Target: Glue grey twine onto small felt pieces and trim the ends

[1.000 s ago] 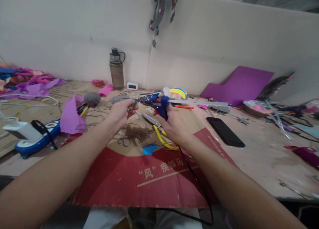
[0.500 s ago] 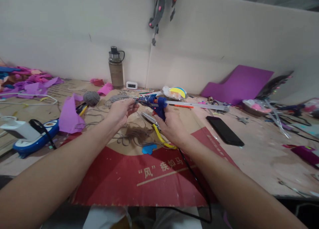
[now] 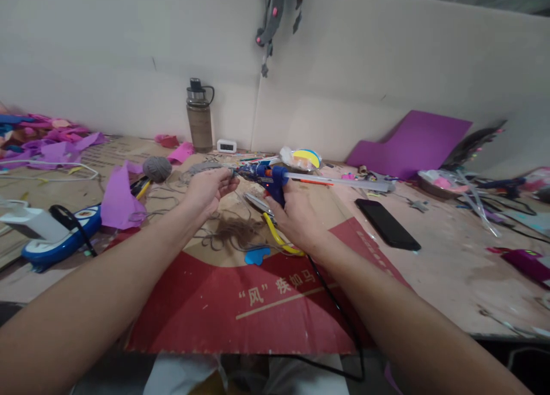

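Grip of R hand (image 3: 298, 214): clamped round handle of blue glue gun (image 3: 270, 180), ctr of frame, held above desk (image 3: 455, 274) w/ nozzle toward left of frame. Small red light lit on gun's side. Clear glue stick (image 3: 339, 180) poking out the back, toward right of frame. Black cord (image 3: 333, 294) hanging from under R hand to btm ctr.

Grip of L hand (image 3: 209, 191): fingertips bunched close by nozzle, just left of ctr. Can't tell if clamped on sth or only bunched, too small & blurred there.

Below both hands, on red-and-tan cardboard (image 3: 266, 323): loose gray yarn (image 3: 234, 234), yellow-handled tool (image 3: 274, 233) partly behind R hand, blue cutout (image 3: 256, 255) nr yarn.

Left of frame: gray yarn ball (image 3: 157, 169), purple scrap (image 3: 120, 200), blue-and-white power strip (image 3: 64, 246) w/ white plug-in adapter (image 3: 34, 223). Upper left of ctr: bottle (image 3: 200, 122) upright nr wall, small white clock (image 3: 227, 147) just beside. Right of ctr: black phone (image 3: 387, 224) lying flat. Farther up, at right: purple sheet (image 3: 412, 145) leaning on wall. Top ctr: gray ornament (image 3: 272, 16) hanging.
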Demonstrator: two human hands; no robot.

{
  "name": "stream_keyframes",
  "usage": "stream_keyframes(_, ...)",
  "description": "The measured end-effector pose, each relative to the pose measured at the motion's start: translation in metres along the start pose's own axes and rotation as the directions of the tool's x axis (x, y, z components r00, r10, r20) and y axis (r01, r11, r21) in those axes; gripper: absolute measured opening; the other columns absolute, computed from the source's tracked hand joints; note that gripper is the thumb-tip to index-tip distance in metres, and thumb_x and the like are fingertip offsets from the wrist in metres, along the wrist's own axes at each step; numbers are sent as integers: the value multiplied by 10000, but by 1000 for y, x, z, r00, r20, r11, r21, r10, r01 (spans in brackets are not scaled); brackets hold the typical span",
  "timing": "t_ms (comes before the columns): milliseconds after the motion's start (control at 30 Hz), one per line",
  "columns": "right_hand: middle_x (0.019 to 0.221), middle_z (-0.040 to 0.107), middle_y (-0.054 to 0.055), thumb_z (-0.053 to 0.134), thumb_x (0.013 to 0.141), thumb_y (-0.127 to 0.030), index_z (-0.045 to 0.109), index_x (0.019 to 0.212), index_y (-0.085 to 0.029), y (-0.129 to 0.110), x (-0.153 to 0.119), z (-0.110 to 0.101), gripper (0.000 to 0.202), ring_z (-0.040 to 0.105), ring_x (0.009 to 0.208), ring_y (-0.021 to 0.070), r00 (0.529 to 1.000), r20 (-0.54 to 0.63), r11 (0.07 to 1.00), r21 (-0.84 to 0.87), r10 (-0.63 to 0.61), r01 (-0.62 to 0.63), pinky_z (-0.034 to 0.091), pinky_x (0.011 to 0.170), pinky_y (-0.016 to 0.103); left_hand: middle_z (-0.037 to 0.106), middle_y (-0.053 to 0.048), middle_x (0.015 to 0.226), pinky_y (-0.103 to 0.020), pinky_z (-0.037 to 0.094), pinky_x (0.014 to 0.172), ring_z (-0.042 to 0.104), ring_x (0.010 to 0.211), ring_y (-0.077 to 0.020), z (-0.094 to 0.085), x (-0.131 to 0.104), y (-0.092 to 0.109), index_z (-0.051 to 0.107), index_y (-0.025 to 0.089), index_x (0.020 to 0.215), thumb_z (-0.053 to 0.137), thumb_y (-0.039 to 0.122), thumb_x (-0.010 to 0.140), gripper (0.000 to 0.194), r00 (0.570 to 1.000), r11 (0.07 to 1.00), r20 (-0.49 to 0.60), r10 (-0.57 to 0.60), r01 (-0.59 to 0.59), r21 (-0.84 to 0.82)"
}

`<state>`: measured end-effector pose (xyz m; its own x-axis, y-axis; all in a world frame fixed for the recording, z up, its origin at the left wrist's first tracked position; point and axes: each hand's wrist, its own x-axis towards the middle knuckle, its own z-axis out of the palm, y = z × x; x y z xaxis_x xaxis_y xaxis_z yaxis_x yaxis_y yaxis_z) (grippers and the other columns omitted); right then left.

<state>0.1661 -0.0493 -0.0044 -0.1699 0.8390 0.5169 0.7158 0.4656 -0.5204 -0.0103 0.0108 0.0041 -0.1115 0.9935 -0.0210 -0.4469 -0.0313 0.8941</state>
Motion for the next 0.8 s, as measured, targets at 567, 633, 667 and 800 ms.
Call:
stream_keyframes(567, 1055, 656, 124, 461, 879, -258, 511, 1221, -199, 2, -1, -1, 351, 614, 962, 270, 1000, -15, 1000, 6, -25, 25, 489, 846, 446, 606, -36, 582, -159, 497, 510, 598, 514, -85, 0, -1, 3, 585, 104, 658, 558, 20, 734, 116, 1000, 1000, -14, -4, 4, -8)
stream_keyframes(633, 1048, 660, 127, 467, 881, -272, 516, 1209, -195, 2, -1, -1, 340, 615, 957, 271, 1000, -11, 1000, 8, -14, 14, 491, 836, 441, 608, -39, 583, -161, 498, 510, 600, 514, -86, 1, -1, 4, 589, 99, 663, 555, 21, 736, 112, 1000, 1000, -17, -3, 3, -7)
stream_keyframes(667, 1037, 664, 131, 467, 883, -279, 518, 1203, -189, 2, -1, -1, 336, 619, 943, 272, 1000, -7, 1000, 8, -4, 5, 493, 827, 439, 609, -40, 585, -162, 500, 512, 602, 517, -88, 1, -1, 4, 590, 97, 663, 556, 22, 736, 110, 1000, 1000, -16, -5, 5, -9)
stream_keyframes(800, 1037, 671, 141, 466, 889, -294, 518, 1208, -171, 1, -1, -1, 346, 629, 907, 266, 1000, 2, 999, 30, 10, -10, 498, 815, 435, 603, -32, 582, -166, 506, 508, 598, 509, -88, 1, -1, 2, 580, 105, 651, 571, 16, 722, 114, 1000, 1000, -13, -17, 17, -16)
